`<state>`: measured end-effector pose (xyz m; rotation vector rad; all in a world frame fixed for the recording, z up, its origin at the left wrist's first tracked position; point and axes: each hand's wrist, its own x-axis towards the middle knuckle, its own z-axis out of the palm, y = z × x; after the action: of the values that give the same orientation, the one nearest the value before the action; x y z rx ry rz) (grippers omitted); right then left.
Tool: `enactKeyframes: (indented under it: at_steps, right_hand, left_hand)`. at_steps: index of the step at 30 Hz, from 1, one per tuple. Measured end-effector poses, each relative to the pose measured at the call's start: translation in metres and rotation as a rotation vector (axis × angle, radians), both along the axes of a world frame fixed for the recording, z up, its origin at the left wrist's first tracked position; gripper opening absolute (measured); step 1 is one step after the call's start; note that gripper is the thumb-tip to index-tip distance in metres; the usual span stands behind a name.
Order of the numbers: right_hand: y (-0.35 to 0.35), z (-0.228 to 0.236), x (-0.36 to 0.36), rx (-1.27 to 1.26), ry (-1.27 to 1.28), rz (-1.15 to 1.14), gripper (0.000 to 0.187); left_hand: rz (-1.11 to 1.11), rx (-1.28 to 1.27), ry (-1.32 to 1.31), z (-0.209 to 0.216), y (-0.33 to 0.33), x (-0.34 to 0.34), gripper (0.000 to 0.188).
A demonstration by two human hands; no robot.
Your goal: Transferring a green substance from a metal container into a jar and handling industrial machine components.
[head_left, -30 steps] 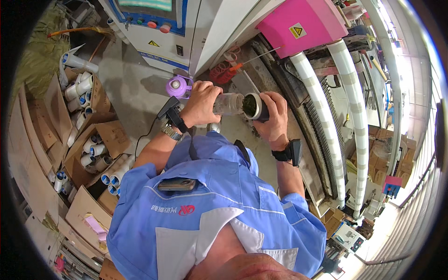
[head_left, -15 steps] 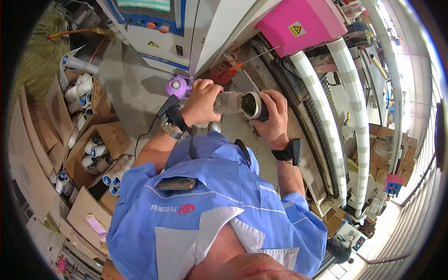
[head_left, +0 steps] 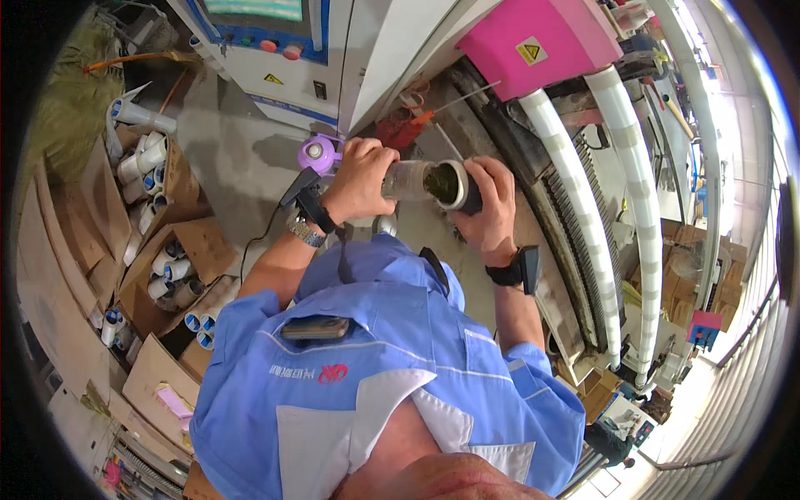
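My left hand [head_left: 358,183] is wrapped round a clear jar [head_left: 406,181], tipped on its side. My right hand [head_left: 492,204] grips a dark cup with a pale rim [head_left: 460,185], and its mouth is turned toward the jar. Dark green leaves [head_left: 444,182], like tea leaves, lie in the cup's mouth. The jar's end meets or almost meets the cup's rim; I cannot tell whether they touch. My fingers hide much of the cup's side.
Beyond my left hand stands a purple bottle [head_left: 317,153]. A white machine cabinet [head_left: 293,79] is ahead, with a pink machine cover [head_left: 542,42] and white-wrapped rollers [head_left: 575,200] to the right. Cardboard boxes [head_left: 204,243] of rolls are at left. Far right, another person [head_left: 610,443] is partly visible.
Both hands stay almost in place, still holding the jar and the cup. The green leaves at the cup's mouth have shifted and show as a larger patch beside the jar.
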<state>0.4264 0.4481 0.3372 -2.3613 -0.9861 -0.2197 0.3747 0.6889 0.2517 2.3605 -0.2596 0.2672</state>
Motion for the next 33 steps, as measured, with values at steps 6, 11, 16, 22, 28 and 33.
enactKeyframes:
  at_steps: [6,11,16,22,28,33]
  right_hand:
    - [-0.001,-0.002,-0.002,-0.021,0.044,0.003,0.075]
    - [-0.001,0.005,-0.002,0.006,0.012,0.004,0.075]
    - [0.0,0.0,-0.007,0.094,0.056,-0.028,0.074]
    - [-0.002,-0.008,-0.003,0.068,0.091,-0.025,0.071]
    - [-0.004,-0.001,-0.009,0.047,0.059,-0.03,0.07]
    - [0.001,0.011,-0.012,0.117,-0.048,-0.029,0.066]
  left_hand:
    - [0.001,0.0,0.04,0.001,0.002,-0.008,0.063]
    - [-0.001,-0.007,0.046,-0.004,0.003,-0.007,0.063]
    - [0.001,-0.008,0.034,0.001,0.005,-0.004,0.062]
    - [-0.004,0.005,0.05,0.005,0.005,-0.01,0.061]
    - [-0.012,0.01,0.064,0.003,0.004,-0.01,0.061]
    - [-0.009,0.005,0.082,0.003,0.003,-0.011,0.062]
